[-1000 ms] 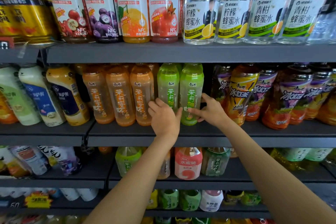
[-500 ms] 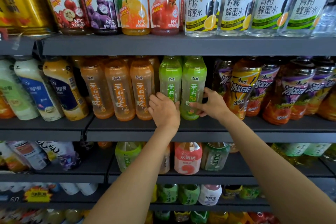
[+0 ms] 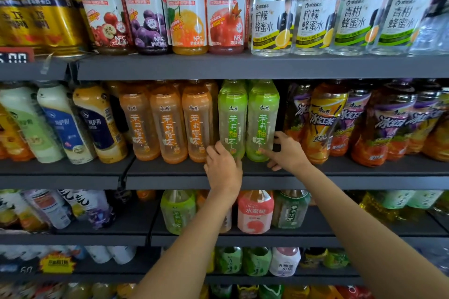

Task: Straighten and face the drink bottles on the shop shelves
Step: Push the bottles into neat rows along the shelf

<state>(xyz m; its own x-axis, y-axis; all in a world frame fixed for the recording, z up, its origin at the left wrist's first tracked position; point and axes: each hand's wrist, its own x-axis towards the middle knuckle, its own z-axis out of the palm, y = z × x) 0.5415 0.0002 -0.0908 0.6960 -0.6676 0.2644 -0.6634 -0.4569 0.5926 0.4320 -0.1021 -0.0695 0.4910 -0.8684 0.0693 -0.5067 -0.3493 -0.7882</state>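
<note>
Green bottles: two green-labelled tea bottles, the left green bottle (image 3: 232, 121) and the right green bottle (image 3: 262, 121), are shown upright and touching side by side on the middle shelf (image 3: 170, 172), labels turned to the front
Left hand: the left hand (image 3: 222, 170) is curled round the base of the left green bottle, with fingers wrapped at its lower left side
Right hand: the right hand (image 3: 288, 153) is set against the lower part of the right green bottle, pinched between a forefinger on the label front and a thumb at the right side
Weight: the bottles are judged full and moderately heavy, so that a low grip is favoured over a push near the cap
Stiffness: thin clear plastic is judged to yield slightly when squeezed; breakage is not expected
Surface grip: the film sleeve is judged smooth and somewhat slippery; turning is best done by the base
Neighbours: three orange bottles (image 3: 167, 126) are ranged just left, touching one another; iced-tea bottles (image 3: 325, 124) are crowded to the right, several tilted
Shelf surface: dark, flat, matt metal is seen, over which a base is judged to slide readily
Room: tiered shelving is packed with juice bottles (image 3: 187, 7) above and a pink bottle (image 3: 255, 211) below; headroom under the upper shelf is slight
</note>
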